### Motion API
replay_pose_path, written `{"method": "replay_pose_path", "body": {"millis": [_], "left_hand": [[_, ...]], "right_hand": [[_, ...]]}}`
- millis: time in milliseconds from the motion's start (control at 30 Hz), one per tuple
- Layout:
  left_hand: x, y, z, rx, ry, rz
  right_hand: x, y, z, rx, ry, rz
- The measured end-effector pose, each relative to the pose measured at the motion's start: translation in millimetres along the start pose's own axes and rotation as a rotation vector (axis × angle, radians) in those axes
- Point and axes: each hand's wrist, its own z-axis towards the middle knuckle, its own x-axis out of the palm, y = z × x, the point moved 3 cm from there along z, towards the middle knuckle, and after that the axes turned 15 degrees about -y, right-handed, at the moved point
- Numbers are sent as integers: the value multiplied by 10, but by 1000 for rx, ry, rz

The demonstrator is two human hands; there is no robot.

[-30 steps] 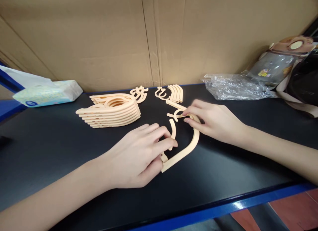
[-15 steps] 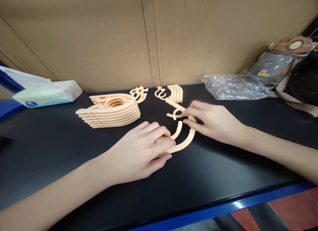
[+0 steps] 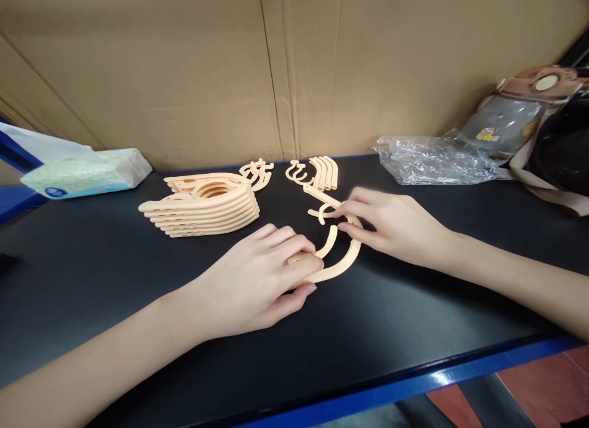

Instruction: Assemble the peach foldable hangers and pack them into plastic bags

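A peach plastic hanger lies flat on the black table, folded into a curved shape. My left hand is closed over its near end, fingers pressing the arm down. My right hand pinches the far part of the hanger by its small hook. A stack of several folded peach hangers sits to the left behind my left hand. Loose hooks and a few straight peach pieces lie at the back near the cardboard wall.
A tissue pack rests at the back left. Crumpled clear plastic and a bottle with a brown lid lie at the back right, beside a dark bag. The blue table edge runs along the front.
The hanger's near arm has swung in from an open position to a folded one under my left hand. My right hand has shifted slightly left with the hook end.
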Motion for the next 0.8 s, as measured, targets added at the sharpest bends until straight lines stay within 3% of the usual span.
{"method": "replay_pose_path", "body": {"millis": [800], "left_hand": [[-21,-34,-9,59,-76,-24]], "right_hand": [[1,-18,-10,-22,15,34]]}}
